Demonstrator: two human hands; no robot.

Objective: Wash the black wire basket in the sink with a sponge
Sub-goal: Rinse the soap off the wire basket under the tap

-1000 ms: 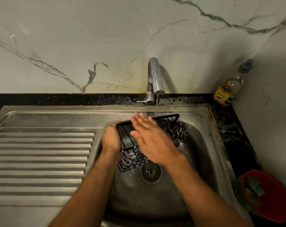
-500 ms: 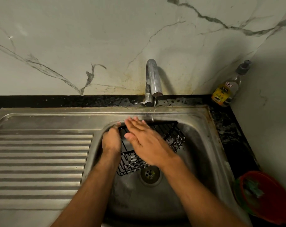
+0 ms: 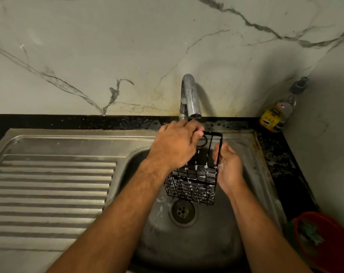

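The basket (image 3: 194, 184) is made of thin black wire, with a tight grid at its lower part and longer open bars at the top. It is held up above the sink (image 3: 249, 154), under the tap, and it does not rest on the bottom. It stands almost upright, a little tilted, with the top frame near the spout and the lower end hanging just above the drain. White foam sits in many squares of the grid. The left hand (image 3: 177, 146) grips the top part from the left side. The right hand (image 3: 228, 166) touches the right edge bar with its thumb in front. The sink is steel, wet, with some foam near the drain.
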